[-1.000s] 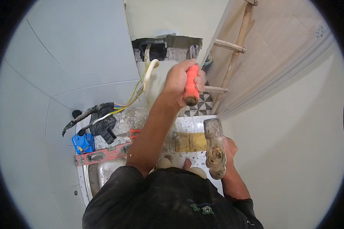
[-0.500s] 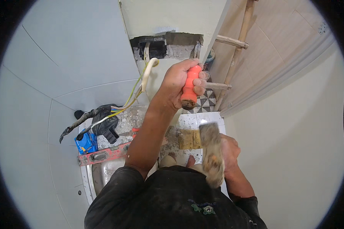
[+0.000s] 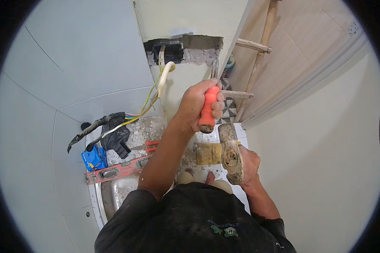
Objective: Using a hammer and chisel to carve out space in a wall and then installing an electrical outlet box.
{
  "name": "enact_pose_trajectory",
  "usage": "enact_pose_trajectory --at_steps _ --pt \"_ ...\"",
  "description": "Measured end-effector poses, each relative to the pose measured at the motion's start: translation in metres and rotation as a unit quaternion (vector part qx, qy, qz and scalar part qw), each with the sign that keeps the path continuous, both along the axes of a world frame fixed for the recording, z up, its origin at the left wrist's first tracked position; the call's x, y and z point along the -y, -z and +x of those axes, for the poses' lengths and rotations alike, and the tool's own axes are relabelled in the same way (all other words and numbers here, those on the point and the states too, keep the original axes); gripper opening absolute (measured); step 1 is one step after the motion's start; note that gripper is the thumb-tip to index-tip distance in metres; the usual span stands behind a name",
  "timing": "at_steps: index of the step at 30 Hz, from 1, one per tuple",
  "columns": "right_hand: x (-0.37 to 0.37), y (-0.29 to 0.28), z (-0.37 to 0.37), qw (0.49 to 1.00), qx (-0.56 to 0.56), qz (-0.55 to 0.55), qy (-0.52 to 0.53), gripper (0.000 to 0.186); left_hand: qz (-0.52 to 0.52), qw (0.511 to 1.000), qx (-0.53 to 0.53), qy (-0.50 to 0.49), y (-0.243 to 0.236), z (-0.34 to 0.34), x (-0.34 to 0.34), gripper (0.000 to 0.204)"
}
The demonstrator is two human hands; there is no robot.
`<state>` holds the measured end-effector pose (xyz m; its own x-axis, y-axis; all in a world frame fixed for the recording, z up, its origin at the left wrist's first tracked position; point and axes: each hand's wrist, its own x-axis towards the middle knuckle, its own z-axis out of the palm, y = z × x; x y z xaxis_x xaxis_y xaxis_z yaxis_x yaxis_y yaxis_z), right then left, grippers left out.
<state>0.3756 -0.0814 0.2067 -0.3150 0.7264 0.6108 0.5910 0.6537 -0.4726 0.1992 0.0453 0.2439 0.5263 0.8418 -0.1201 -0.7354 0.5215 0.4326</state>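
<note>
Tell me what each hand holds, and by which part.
Left hand: a chisel, by its orange handle. Right hand: a hammer, gripped behind its head; the exact spot is hidden.

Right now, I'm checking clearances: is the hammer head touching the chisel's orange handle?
Apart: the head view shows white tile between the hammer head and the chisel's orange handle.

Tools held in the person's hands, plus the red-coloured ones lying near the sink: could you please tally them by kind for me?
Orange-handled chisel, in the left hand: 1
Hammer, in the right hand: 1
Red spirit level: 1
Red-handled pliers: 1
Total: 4
</note>
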Motion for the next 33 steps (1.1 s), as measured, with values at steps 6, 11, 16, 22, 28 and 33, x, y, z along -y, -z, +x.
enact_pose_trajectory --at_steps 6,11,16,22,28,33 --pt "0.002 0.007 0.002 0.999 -0.009 -0.043 0.006 0.024 -0.001 1.000 -0.012 -0.014 0.000 0.007 -0.005 0.016" --pt "0.002 0.010 0.011 0.999 0.007 -0.049 0.008 0.025 -0.007 0.999 -0.017 -0.026 -0.004 0.015 -0.005 0.015" --pt "-0.001 -0.008 0.017 0.996 -0.029 -0.052 -0.064 0.030 -0.007 1.000 0.019 -0.010 -0.006 0.021 -0.008 0.017" --pt "-0.008 0.022 0.038 0.987 -0.104 -0.053 -0.111 0.033 -0.020 0.999 0.040 -0.005 -0.008 0.020 -0.005 0.022" --pt "-0.008 0.052 0.065 0.961 -0.072 -0.213 -0.158 0.033 -0.058 0.997 -0.001 -0.055 -0.008 0.039 0.001 0.021" --pt "-0.016 0.055 0.078 0.960 -0.108 -0.195 -0.168 0.040 -0.037 0.996 0.008 -0.085 -0.002 0.049 0.003 0.021"
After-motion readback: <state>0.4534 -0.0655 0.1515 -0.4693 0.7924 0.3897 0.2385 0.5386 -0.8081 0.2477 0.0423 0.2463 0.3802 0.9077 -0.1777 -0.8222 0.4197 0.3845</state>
